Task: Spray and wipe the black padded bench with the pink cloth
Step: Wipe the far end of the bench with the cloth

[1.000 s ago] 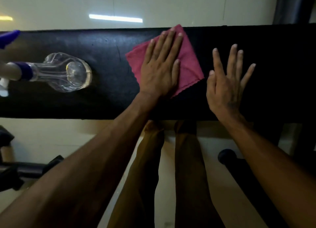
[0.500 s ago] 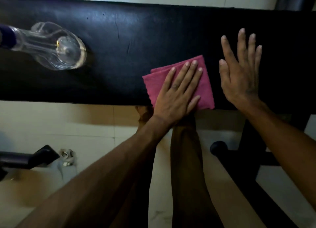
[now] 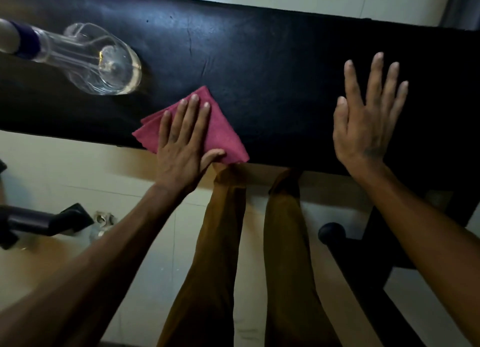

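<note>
The black padded bench [image 3: 272, 60] runs across the upper part of the head view. A folded pink cloth [image 3: 226, 136] lies at the bench's near edge. My left hand [image 3: 181, 144] presses flat on it, fingers spread, with the thumb at the cloth's near border. My right hand [image 3: 363, 123] rests flat and open on the bare padding to the right of the cloth, holding nothing. A clear spray bottle [image 3: 98, 60] with a purple collar stands on the bench at the far left.
My legs in brown trousers [image 3: 283, 242] stand against the bench's near side. The bench's black frame and a round knob [image 3: 332, 232] sit low on the right. Dark equipment [image 3: 39, 222] lies on the pale tiled floor at left.
My left hand has dragged the cloth from the bench's far edge to the near edge, then leftward toward the bottle. My right hand stayed flat on the padding.
</note>
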`<state>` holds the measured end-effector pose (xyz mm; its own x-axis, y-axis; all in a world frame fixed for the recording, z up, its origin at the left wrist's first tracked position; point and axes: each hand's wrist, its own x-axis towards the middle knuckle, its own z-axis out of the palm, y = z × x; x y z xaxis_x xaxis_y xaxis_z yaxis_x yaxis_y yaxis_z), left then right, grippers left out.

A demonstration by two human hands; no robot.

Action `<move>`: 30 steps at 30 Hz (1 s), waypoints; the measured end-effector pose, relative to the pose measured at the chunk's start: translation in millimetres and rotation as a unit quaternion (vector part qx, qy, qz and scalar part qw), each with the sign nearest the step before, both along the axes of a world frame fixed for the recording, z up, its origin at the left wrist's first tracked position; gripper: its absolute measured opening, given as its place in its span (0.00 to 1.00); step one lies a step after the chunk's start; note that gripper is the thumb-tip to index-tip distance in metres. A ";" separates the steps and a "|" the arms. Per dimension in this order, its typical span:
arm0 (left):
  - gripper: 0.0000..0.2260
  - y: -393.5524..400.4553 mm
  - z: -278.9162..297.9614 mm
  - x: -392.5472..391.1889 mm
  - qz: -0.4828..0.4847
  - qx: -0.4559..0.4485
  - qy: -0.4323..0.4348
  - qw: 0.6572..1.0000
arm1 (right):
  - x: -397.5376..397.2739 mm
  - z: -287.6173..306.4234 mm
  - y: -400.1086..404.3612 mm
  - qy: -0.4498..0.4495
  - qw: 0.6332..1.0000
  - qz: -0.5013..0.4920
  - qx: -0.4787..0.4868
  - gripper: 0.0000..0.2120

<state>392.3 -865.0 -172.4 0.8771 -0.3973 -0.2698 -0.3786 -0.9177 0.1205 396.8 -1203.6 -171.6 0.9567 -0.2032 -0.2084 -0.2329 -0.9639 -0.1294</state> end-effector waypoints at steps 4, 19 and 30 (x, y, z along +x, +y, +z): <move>0.39 -81.6 -2.0 27.4 0.010 -0.005 -0.028 1.000 | -0.2 -1.5 0.8 -0.008 1.000 -0.004 -0.014 0.25; 0.34 -72.0 -8.9 118.5 0.252 -0.017 -0.087 0.964 | -0.2 -2.5 2.8 -0.016 1.000 -0.012 0.002 0.25; 0.35 -92.9 -10.3 110.9 0.148 -0.051 -0.076 0.985 | 0.7 -2.4 3.6 -0.019 0.999 -0.031 0.013 0.25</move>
